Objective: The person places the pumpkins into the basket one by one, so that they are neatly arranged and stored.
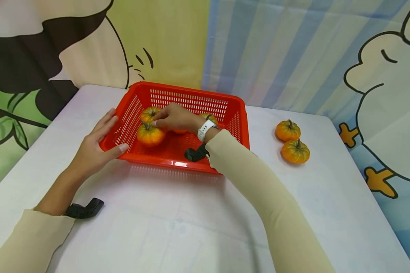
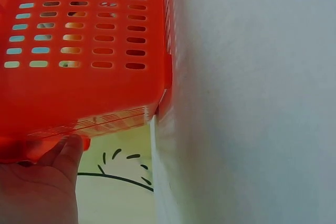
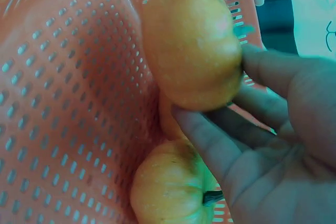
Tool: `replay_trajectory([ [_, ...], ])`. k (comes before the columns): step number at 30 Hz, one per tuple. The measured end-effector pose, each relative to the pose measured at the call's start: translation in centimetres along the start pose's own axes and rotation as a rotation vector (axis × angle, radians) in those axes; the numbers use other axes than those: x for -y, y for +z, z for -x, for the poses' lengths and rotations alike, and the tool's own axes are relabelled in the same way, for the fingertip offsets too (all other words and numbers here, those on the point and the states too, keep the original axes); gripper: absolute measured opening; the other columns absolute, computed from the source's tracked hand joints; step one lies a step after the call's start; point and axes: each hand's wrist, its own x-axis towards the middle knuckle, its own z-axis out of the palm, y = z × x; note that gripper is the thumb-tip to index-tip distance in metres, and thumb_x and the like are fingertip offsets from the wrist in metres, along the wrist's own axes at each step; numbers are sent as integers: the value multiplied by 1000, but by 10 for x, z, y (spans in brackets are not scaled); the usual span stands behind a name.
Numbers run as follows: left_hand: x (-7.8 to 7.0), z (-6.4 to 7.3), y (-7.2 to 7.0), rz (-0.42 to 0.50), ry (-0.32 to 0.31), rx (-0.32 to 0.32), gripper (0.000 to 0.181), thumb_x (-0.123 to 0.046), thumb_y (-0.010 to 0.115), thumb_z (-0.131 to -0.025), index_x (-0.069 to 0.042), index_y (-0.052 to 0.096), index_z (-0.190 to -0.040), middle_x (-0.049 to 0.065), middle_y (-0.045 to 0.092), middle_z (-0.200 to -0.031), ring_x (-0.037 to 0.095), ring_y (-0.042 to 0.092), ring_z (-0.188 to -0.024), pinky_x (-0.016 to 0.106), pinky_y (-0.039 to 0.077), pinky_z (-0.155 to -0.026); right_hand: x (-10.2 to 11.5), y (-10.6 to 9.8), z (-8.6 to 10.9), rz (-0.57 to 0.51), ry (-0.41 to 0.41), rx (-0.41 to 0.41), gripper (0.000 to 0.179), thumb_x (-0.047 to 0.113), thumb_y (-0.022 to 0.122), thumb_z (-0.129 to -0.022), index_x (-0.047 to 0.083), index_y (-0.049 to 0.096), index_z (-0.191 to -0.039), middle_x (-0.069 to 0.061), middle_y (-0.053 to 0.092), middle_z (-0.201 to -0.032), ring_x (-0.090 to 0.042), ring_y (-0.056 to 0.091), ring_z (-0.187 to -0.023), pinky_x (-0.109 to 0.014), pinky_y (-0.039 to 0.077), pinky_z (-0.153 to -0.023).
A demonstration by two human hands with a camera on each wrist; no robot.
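Observation:
My right hand reaches into the red plastic basket and pinches a small orange pumpkin from above, near its stem. In the right wrist view, thumb and fingers lie against that pumpkin, with another pumpkin below it. A further pumpkin sits behind it in the basket's left end; one more pumpkin shows partly behind the right wrist. At the basket's left front corner rests my left hand, fingers extended along the outer rim and thumb over the front rim.
Two pumpkins, one behind the other, stand on the white-covered table right of the basket. A cartoon-printed curtain hangs behind the table and along its sides. Black devices sit at both wrists.

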Motion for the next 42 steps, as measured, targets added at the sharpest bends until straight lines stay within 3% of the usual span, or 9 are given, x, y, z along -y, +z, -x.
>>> replay_trajectory([
  [6, 1, 0, 0, 11, -12, -2, 84, -22, 73, -85, -18, 27, -155, -14, 15, -160, 18, 19, -145, 17, 45, -84, 2, 2, -1, 48, -44, 123, 30, 30, 64, -95, 9, 74, -114, 1, 52, -68, -11, 43, -63, -21, 34, -54],
  [10, 1, 1, 1, 9, 3, -8, 83, -22, 74, -85, -17, 27, -154, -14, 16, -160, 20, 21, -145, 18, 45, -84, -2, 2, 0, 101, -27, 188, 28, 33, 65, -95, 13, 76, -111, 5, 44, -61, -10, 31, -54, -23, 27, -51],
  [12, 1, 1, 2, 6, 10, -11, 83, -22, 74, -85, -17, 28, -154, -13, 16, -160, 20, 21, -145, 20, 45, -85, -4, 2, 1, 153, -26, 208, 30, 35, 65, -94, 16, 75, -114, 7, 53, -65, -10, 31, -55, -24, 26, -52],
  [15, 1, 1, 2, 14, 11, -16, 83, -21, 73, -85, -17, 28, -154, -14, 16, -159, 18, 20, -145, 17, 45, -85, -7, 0, 1, 210, -43, 212, 32, 36, 65, -94, 15, 74, -116, 8, 70, -89, -10, 41, -65, -23, 33, -58],
  [18, 1, 1, 2, 30, 14, -12, 82, -21, 73, -85, -16, 28, -154, -14, 16, -160, 16, 19, -145, 13, 44, -85, -10, -2, 3, 199, -50, 205, 31, 32, 65, -94, 11, 74, -115, 5, 71, -105, -10, 52, -78, -22, 40, -66],
  [24, 0, 0, 2, 15, 4, -10, 82, -22, 73, -85, -16, 28, -154, -16, 16, -159, 12, 18, -145, 9, 41, -83, -16, -5, 9, 132, -36, 223, 28, 22, 66, -94, 6, 72, -116, -2, 71, -108, -11, 51, -80, -21, 42, -67],
  [31, 3, 0, 0, -7, -17, -9, 83, -22, 73, -85, -17, 27, -154, -17, 15, -159, 13, 16, -145, 13, 42, -86, -14, -2, 11, 51, 43, 253, 34, 19, 66, -93, 3, 67, -124, -1, 70, -90, -13, 61, -72, -24, 53, -68],
  [38, 2, -1, 1, -2, -27, -10, 83, -23, 73, -85, -18, 27, -155, -18, 15, -159, 15, 18, -145, 14, 43, -84, -17, -3, 9, 34, -30, 256, 34, 21, 66, -94, 8, 67, -126, 6, 68, -111, -10, 53, -85, -24, 48, -71],
  [42, 0, -1, 1, 5, -24, -8, 83, -23, 73, -85, -19, 27, -155, -18, 15, -159, 15, 17, -145, 13, 43, -84, -20, -4, 10, -107, 20, 300, 35, 17, 67, -93, 4, 66, -125, -1, 66, -116, -13, 56, -92, -28, 53, -83],
])
